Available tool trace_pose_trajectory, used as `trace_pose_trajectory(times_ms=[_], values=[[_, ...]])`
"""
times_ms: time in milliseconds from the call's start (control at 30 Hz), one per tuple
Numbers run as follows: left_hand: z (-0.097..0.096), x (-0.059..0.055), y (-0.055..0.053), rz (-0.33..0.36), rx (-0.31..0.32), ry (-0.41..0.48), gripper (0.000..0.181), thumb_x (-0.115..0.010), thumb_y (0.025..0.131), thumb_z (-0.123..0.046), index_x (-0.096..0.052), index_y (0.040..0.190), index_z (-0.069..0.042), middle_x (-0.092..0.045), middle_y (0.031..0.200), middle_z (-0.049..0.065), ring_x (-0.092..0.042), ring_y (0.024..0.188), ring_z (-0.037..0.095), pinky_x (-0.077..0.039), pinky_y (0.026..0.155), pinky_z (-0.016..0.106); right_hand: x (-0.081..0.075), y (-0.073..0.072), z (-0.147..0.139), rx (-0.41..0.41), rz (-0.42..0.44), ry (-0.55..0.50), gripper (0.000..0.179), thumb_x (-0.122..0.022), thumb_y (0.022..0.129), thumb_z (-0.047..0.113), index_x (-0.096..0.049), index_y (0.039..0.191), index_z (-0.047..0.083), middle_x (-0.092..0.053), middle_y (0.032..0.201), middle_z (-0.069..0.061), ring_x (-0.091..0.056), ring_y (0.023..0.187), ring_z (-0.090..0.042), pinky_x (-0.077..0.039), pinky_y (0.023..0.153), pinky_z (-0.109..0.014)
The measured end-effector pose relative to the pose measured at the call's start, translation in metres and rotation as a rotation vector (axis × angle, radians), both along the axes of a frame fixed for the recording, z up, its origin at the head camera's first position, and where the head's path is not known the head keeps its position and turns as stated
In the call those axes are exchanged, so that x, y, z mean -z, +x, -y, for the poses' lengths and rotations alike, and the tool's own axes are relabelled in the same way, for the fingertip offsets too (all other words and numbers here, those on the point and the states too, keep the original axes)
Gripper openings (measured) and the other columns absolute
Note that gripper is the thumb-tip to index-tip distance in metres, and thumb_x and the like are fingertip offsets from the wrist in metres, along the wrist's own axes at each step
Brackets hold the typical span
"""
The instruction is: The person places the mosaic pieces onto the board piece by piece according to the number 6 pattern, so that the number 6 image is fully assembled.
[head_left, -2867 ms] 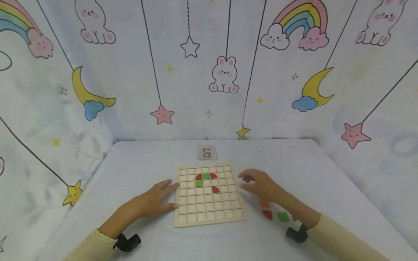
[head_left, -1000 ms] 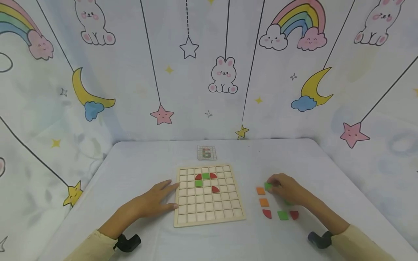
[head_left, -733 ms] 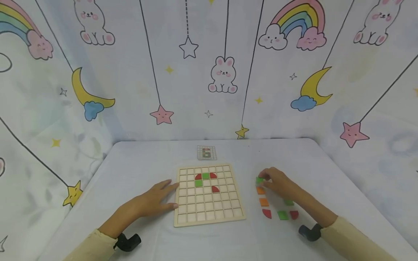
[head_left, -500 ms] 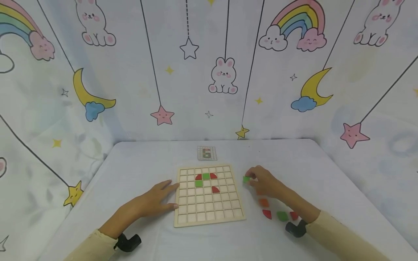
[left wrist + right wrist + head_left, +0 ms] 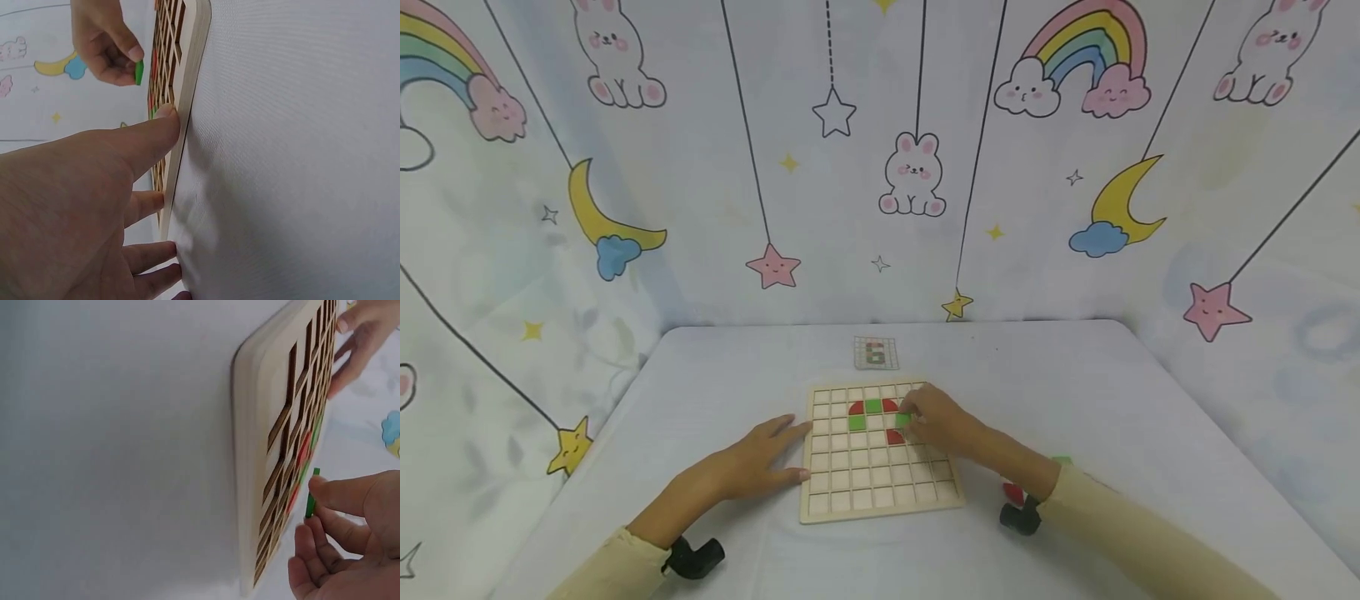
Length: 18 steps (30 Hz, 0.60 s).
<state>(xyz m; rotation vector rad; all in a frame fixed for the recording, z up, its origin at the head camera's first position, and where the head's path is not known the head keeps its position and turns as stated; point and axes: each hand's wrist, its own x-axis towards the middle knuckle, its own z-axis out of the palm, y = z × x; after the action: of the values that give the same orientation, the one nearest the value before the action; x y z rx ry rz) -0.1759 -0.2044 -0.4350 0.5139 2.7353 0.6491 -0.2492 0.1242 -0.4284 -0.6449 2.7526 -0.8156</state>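
My right hand (image 5: 943,425) pinches a green square tile (image 5: 312,497) between thumb and fingers, above the upper right part of a wooden grid board (image 5: 880,515). In the right wrist view the tile is tilted on edge, apart from the board. Set in the board are a green square (image 5: 872,406), another green square (image 5: 857,423), and red quarter-round tiles, one (image 5: 856,408) at upper left, one (image 5: 890,406) at upper right, one (image 5: 894,437) lower. My left hand (image 5: 752,458) rests against the board's left edge, fingers spread and thumb (image 5: 159,128) touching the rim.
A small grid card (image 5: 875,353) with a red and green figure lies behind the board. Right of the board, a loose red tile (image 5: 1013,493) and a green tile (image 5: 1062,460) show partly behind my right forearm. A patterned cloth (image 5: 880,233) hangs behind the white table.
My right hand took up a green square tile from the right-hand group and carried it left over the board. My left hand stays at the board's left edge.
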Motion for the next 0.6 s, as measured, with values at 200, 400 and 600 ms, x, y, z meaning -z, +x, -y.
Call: trace_pose_trajectory(times_ms=[200,400,600], values=[[0.001,-0.001,0.001,-0.004,0.002,0.009,0.082,-0.07,0.099,-0.053,-0.037,0.165,-0.016,-0.025,0.17,0.028,-0.025,0.155,0.053,-0.031,0.12,0.072,0.006,0.004,0.022,-0.092,-0.032,0.01,0.021,-0.073,0.1,0.011,-0.071,0.119,0.004,-0.061,0.111,-0.006,-0.057,0.103,-0.018,-0.055,0.093,-0.04],[0.002,0.001,0.0,-0.016,0.009,0.01,0.082,-0.07,0.099,-0.054,-0.037,0.165,-0.017,-0.025,0.17,0.027,-0.026,0.155,0.052,-0.031,0.12,0.072,0.004,0.009,0.03,-0.161,-0.113,0.019,0.02,-0.076,0.097,0.007,-0.073,0.116,0.001,-0.065,0.11,-0.008,-0.06,0.103,-0.019,-0.057,0.09,-0.039],[0.002,0.001,0.0,-0.018,0.013,0.014,0.082,-0.07,0.099,-0.053,-0.038,0.165,-0.016,-0.026,0.169,0.028,-0.026,0.155,0.053,-0.032,0.119,0.072,0.002,0.011,0.035,-0.196,-0.142,0.021,0.015,-0.075,0.094,0.0,-0.075,0.109,0.002,-0.069,0.107,-0.008,-0.063,0.102,-0.021,-0.059,0.09,-0.037]])
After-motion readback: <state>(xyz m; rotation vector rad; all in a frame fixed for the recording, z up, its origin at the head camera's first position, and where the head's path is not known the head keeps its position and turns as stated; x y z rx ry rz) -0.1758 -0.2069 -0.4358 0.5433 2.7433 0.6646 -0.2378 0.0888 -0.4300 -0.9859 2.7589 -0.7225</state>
